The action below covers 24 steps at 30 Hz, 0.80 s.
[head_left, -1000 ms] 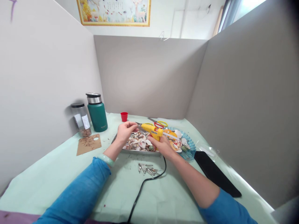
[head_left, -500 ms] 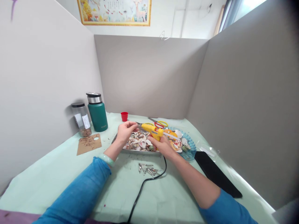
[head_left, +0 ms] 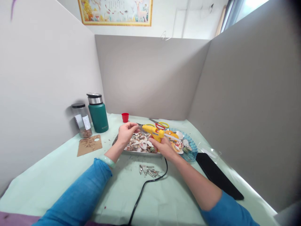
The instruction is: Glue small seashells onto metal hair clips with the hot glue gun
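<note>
My right hand point(head_left: 163, 146) is wrapped round the grip of a yellow glue gun point(head_left: 154, 131), whose nozzle points left. A white glue stick point(head_left: 172, 137) sticks out of its back end. Just left of the nozzle, my left hand point(head_left: 126, 132) is closed in a pinch; whatever sits between its fingertips is too small to name. Below both hands lies a metal tray point(head_left: 143, 153) full of small seashells point(head_left: 138, 143). A blue scalloped plate point(head_left: 194, 150) with larger shells and orange slices or discs stands to the right, partly behind my right hand.
Several metal clips point(head_left: 149, 170) lie in front of the tray, beside the black cord point(head_left: 143, 188). Scissors point(head_left: 161, 125) and a red cup point(head_left: 125, 117) stand behind. At left are a green bottle point(head_left: 98, 117), a jar point(head_left: 81, 121) and cardboard point(head_left: 86, 147); a black slab point(head_left: 218, 175) lies right.
</note>
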Available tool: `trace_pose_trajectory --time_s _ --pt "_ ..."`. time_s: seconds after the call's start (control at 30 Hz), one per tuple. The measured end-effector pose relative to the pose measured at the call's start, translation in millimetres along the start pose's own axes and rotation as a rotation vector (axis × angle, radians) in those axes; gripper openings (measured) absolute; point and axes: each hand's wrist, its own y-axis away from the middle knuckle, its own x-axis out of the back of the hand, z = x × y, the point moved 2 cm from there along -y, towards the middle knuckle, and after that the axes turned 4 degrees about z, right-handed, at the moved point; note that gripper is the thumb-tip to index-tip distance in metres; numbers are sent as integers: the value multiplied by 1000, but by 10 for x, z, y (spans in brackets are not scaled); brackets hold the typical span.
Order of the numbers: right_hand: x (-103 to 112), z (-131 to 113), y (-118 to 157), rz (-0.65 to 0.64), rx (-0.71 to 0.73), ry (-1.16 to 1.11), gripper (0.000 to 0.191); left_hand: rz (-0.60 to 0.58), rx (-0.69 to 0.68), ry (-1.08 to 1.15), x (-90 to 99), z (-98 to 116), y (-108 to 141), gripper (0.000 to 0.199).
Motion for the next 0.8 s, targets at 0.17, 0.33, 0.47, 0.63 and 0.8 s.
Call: trace_pose_trajectory --time_s 0.17,0.33,0.47,0.63,0.8 --pt "-4 13 -2 3 -20 7 29 11 -10 -2 16 -25 -23 30" --pt "2 49 -2 9 -2 26 27 55 -61 -18 69 -13 -71 28" --pt "7 73 -7 26 12 0 27 41 -52 -18 72 -18 -75 28" --pt "-4 101 -19 31 16 -40 28 -3 -47 -10 39 -18 -47 29" --pt "2 90 -14 37 14 -33 29 -20 -45 -29 18 -28 -29 29"
